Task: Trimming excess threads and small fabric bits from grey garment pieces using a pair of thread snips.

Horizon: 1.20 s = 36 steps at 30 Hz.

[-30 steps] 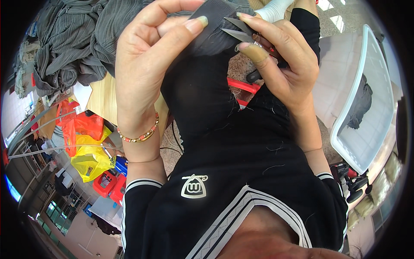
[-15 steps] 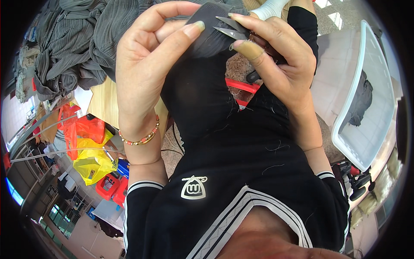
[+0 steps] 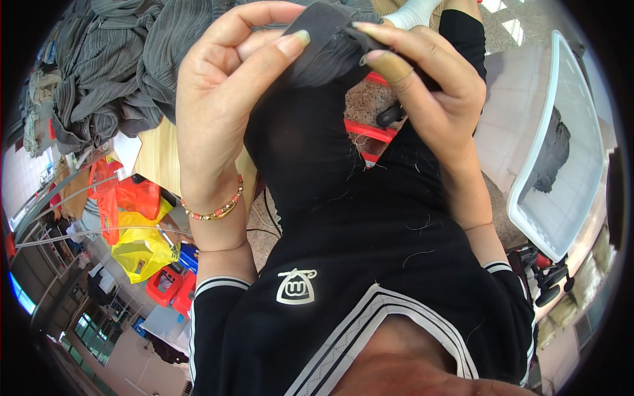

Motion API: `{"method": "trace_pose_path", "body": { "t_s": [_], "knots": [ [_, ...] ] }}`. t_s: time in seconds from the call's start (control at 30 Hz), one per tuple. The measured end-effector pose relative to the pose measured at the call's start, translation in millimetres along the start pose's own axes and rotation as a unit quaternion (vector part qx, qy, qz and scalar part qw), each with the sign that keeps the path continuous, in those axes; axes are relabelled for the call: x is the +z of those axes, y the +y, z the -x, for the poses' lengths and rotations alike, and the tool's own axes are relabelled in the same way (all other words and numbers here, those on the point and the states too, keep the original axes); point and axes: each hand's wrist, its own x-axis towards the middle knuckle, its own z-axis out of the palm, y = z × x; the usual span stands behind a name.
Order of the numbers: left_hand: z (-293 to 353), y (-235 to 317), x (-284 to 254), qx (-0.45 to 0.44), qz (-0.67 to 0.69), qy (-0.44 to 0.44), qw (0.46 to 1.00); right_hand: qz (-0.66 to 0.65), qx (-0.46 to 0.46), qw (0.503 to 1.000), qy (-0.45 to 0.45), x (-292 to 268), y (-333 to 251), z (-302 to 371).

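Observation:
My left hand [image 3: 228, 92] is closed on a dark grey ribbed garment piece [image 3: 318, 39], thumb on top and fingers behind it. The piece is held up over my lap at the top of the view. At its right edge my right hand [image 3: 429, 82] is closed, with index finger and thumb close together and a tan cover on the thumb. Between these fingertips shows the dark, narrow front of the thread snips [image 3: 362, 41], right against the cloth. The handles are hidden in my palm.
A heap of grey ribbed garments [image 3: 112, 66] lies at the far left on a wooden surface [image 3: 158, 155]. Red and yellow plastic bags [image 3: 142, 247] hang below it. To the right stands a white plastic tub [image 3: 561, 198] with dark cloth [image 3: 555, 155] inside.
The two snips blades, spread over the cloth before, have closed and are now mostly hidden at its right edge. My right fingertips have moved slightly right; my left hand is nearly still.

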Motion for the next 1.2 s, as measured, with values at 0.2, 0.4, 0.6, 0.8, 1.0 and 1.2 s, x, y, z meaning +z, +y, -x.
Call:
{"method": "trace_pose_path", "body": {
  "t_s": [0.2, 0.4, 0.6, 0.8, 1.0, 1.2],
  "knots": [
    [-4.0, 6.9, 7.8, -0.012, 0.019, -0.004, 1.000, -0.154, 0.216, 0.963, -0.044, 1.2, 14.4, 3.6],
    [-0.6, 39.7, 20.2, -0.150, 0.032, 0.029, 0.988, -0.355, 0.100, 0.928, -0.048, 8.3, 30.5, -18.6],
    [4.9, 19.7, -9.5, -0.029, -0.057, -0.046, 0.997, -0.183, 0.256, 0.949, -0.030, -0.2, -1.2, -21.0],
    [1.9, 5.0, -8.0, 0.005, -0.032, -0.026, 0.999, -0.090, 0.092, 0.991, -0.045, -4.5, 2.8, 3.2],
    [2.3, 1.9, -7.0, 0.002, 0.022, -0.009, 1.000, 0.000, 0.032, 0.999, -0.032, 1.6, 0.4, 11.0],
    [1.4, 0.2, -8.9, 0.012, -0.009, -0.005, 1.000, 0.028, 0.005, 0.999, -0.034, 5.7, -0.2, 7.6]
  ]
}}
